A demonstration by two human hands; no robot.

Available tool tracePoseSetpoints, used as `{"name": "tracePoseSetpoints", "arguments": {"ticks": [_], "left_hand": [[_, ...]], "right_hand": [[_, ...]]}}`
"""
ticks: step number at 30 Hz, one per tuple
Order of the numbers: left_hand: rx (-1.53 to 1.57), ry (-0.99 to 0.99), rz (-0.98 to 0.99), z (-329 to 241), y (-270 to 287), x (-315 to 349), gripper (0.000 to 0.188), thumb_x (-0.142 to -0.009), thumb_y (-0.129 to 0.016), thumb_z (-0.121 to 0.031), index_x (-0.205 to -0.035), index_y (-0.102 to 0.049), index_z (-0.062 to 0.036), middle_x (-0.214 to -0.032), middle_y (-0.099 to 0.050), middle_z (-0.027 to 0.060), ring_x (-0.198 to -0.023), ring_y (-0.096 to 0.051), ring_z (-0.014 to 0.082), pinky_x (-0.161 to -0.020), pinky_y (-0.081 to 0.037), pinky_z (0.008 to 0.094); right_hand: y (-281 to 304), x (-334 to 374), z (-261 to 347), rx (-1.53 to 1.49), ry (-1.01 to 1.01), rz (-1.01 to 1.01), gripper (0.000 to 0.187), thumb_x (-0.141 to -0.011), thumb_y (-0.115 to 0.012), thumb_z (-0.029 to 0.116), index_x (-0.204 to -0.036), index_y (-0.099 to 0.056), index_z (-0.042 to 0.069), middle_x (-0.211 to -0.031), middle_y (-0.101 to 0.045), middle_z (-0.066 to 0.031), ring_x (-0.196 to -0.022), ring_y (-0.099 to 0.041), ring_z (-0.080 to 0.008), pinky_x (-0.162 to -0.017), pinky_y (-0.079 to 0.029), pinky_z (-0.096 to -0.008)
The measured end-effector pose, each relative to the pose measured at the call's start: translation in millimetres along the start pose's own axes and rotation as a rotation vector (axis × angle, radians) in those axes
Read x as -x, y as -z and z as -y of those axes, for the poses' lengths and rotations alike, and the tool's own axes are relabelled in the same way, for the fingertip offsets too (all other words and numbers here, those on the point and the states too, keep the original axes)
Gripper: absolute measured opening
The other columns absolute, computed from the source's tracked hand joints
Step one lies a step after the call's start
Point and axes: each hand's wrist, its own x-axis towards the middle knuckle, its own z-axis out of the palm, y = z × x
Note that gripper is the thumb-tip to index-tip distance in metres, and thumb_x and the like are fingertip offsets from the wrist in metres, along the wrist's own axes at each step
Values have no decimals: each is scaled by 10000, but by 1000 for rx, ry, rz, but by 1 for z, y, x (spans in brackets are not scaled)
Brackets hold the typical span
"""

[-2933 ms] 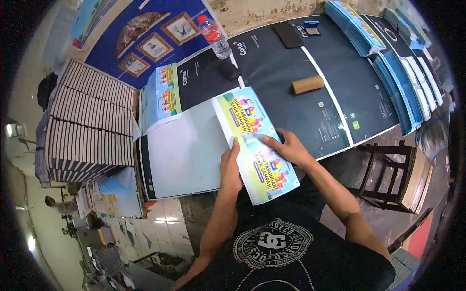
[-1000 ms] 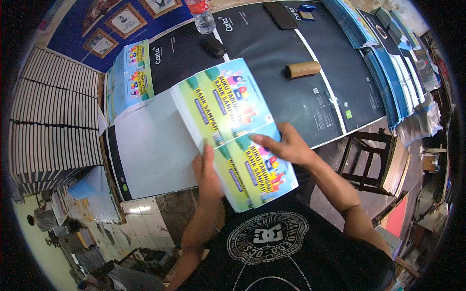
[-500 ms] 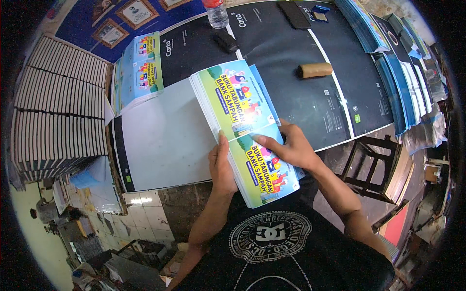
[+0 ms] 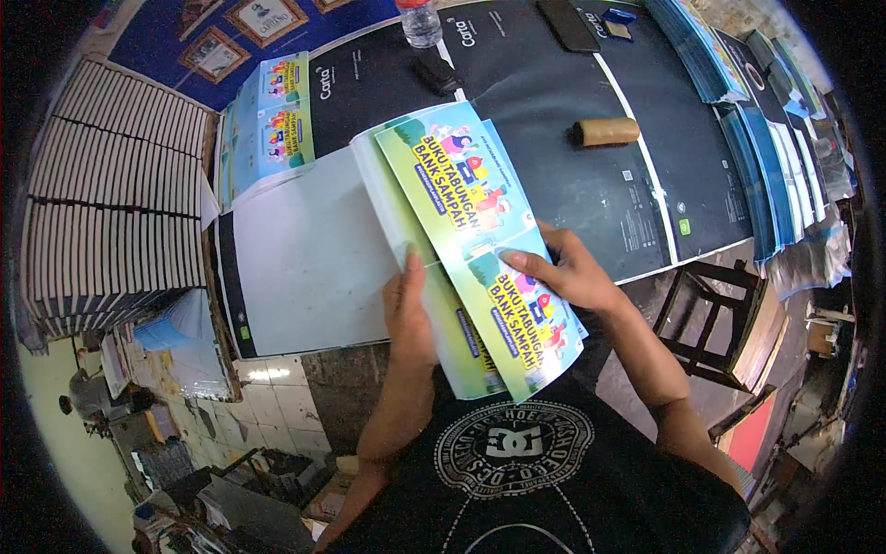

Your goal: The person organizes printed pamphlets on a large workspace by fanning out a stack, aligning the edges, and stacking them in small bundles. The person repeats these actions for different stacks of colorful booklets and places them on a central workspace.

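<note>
I hold a stack of printed cover sheets over the front of the table, each bearing two bright cartoon covers in yellow, green and blue. The upper sheets [image 4: 461, 198] lie shifted to the right across the lower sheets [image 4: 452, 319], whose left strip shows. Along the left edge, my left hand [image 4: 406, 314] is closed on the lower sheets, thumb on top. On the right side, my right hand [image 4: 577, 272] grips the upper sheets with its thumb on their face and its fingers underneath, partly hidden. A similar stack [image 4: 268, 138] lies at the table's far left.
A pale board [image 4: 314, 249] covers the table's left part. Beyond are a water bottle [image 4: 422, 26], a dark block [image 4: 434, 74] and a tan cylinder [image 4: 606, 132]. Book piles [image 4: 120, 194] rise at left, blue-edged stacks [image 4: 752, 185] at right. A wooden stool [image 4: 706, 314] stands front right.
The upper sheets have slid right relative to the lower ones, fanning the stack. My right hand has moved slightly right with them, my left hand slightly left.
</note>
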Motion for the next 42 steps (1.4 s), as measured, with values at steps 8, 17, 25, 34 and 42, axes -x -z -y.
{"name": "tracePoseSetpoints", "arguments": {"ticks": [8,17,25,34,42], "left_hand": [[81,-19,-77,-15,5,15,460,-1084,-438,-333,-1274,-579,61,-1157,-691,171,-976,-703,218,-851,-578,355],[176,67,132,23,3,-3,511,-1092,-414,-363,-1335,-506,77,-1186,-670,184,-966,-707,198,-836,-582,328],[-98,-84,127,19,13,-1,452,-1094,-440,-322,-1241,-586,79,-1120,-692,160,-963,-691,163,-823,-575,311],[-247,-95,-29,3,36,8,410,-1075,-492,-316,-1154,-641,58,-1002,-713,123,-845,-683,135,-711,-546,278],[-6,-62,-150,0,45,17,472,-1072,-453,-379,-1248,-603,32,-1096,-704,143,-951,-706,214,-833,-572,338]], "right_hand": [[17,-3,-44,760,346,-344,592,-983,-648,318,-1399,-499,-77,-1427,-521,-274,-1340,-521,-330,-1036,-469,-436],[-10,-3,-1,117,3,-41,650,-944,-697,390,-1341,-533,-98,-1183,-682,-208,-977,-704,-222,-863,-554,-356],[-13,-1,1,-22,-9,6,580,-946,-709,359,-1303,-560,-73,-1170,-683,-184,-1009,-688,-189,-853,-551,-327],[-7,-1,6,-61,-157,56,643,-923,-742,321,-1361,-503,-85,-1176,-673,-193,-1015,-680,-176,-857,-553,-320],[-4,-10,-31,763,379,-205,604,-899,-679,107,-1459,-461,36,-1411,-492,-335,-1324,-512,-443,-1072,-449,-475]]}}
